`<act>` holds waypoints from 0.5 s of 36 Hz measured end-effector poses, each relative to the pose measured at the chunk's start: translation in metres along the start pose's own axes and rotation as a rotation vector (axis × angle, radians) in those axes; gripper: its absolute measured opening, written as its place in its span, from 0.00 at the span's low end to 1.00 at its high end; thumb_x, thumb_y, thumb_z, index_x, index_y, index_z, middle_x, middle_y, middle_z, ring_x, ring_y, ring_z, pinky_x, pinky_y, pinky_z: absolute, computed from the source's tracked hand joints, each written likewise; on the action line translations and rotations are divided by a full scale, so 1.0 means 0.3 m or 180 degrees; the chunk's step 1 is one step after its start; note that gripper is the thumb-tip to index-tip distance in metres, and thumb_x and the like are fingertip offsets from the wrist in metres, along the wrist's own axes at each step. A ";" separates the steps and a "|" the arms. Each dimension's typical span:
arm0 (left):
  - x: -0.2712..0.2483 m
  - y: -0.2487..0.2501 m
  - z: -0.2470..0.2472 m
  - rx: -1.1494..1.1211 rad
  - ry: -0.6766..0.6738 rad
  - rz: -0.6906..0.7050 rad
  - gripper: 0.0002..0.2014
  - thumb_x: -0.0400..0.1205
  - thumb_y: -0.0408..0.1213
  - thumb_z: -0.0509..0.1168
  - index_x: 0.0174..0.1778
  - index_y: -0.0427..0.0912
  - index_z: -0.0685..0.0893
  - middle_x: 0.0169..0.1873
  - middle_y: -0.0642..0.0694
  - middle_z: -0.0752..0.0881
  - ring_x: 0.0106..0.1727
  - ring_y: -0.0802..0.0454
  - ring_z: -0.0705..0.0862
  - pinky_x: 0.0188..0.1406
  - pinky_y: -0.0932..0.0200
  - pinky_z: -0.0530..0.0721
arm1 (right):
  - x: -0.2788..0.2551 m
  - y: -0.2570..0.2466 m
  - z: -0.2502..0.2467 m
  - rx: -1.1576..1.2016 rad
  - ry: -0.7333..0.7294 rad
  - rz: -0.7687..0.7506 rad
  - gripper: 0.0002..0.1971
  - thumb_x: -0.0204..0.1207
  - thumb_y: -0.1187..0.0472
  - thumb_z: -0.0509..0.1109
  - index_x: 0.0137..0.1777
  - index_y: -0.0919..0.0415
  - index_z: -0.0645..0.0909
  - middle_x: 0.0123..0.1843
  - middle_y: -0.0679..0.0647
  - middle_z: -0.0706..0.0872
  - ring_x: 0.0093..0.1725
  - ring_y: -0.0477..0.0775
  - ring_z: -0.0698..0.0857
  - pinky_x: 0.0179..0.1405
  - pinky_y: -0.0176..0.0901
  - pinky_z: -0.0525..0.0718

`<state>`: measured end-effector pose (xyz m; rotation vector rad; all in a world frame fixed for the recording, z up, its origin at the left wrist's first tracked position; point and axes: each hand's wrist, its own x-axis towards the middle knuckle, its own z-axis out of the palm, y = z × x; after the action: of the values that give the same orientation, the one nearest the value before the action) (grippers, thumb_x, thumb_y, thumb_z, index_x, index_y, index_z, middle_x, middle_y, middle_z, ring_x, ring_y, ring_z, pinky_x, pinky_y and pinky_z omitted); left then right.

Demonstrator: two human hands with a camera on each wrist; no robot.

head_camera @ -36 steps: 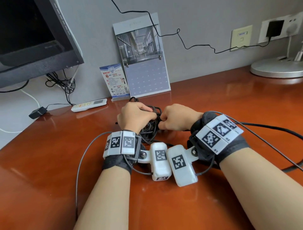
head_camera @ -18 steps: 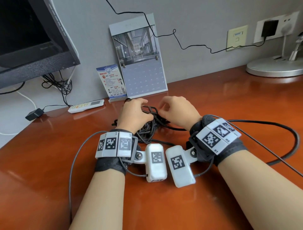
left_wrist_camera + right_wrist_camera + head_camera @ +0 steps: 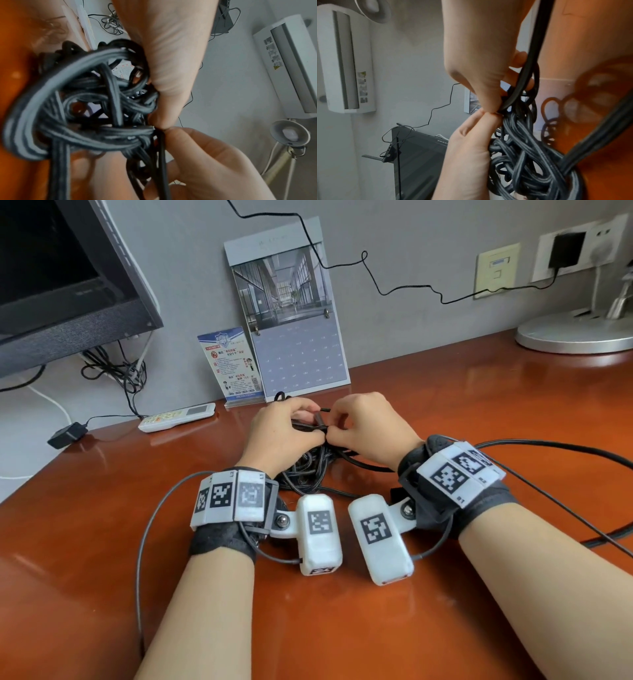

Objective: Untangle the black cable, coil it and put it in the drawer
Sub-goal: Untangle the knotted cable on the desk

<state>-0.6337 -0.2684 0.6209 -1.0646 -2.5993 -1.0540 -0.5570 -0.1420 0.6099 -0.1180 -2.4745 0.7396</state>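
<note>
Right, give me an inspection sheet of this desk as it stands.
Surface: glossy reddish wooden desk.
Job's things: black cable, a tangled bundle between the hands; drawer not seen.
Clutter: calendar, leaflet, remote, lamp base.
Grips: left hand and right hand both pinch strands at the top of the tangle.
Cables: a loose length of the cable loops off to the right; thin wire runs along the wall to the socket.
Surroundings: monitor, grey wall.
</note>
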 end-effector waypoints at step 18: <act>0.019 -0.003 0.007 0.0411 -0.0302 -0.0149 0.17 0.70 0.40 0.71 0.56 0.53 0.89 0.38 0.60 0.87 0.53 0.59 0.84 0.54 0.66 0.77 | 0.004 -0.006 0.026 0.0000 -0.0106 0.0331 0.02 0.75 0.64 0.65 0.46 0.62 0.75 0.48 0.60 0.82 0.49 0.61 0.81 0.49 0.50 0.79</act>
<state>-0.6382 -0.2644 0.6209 -1.0529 -2.7367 -0.8510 -0.5620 -0.1470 0.6059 -0.2378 -2.5153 0.7908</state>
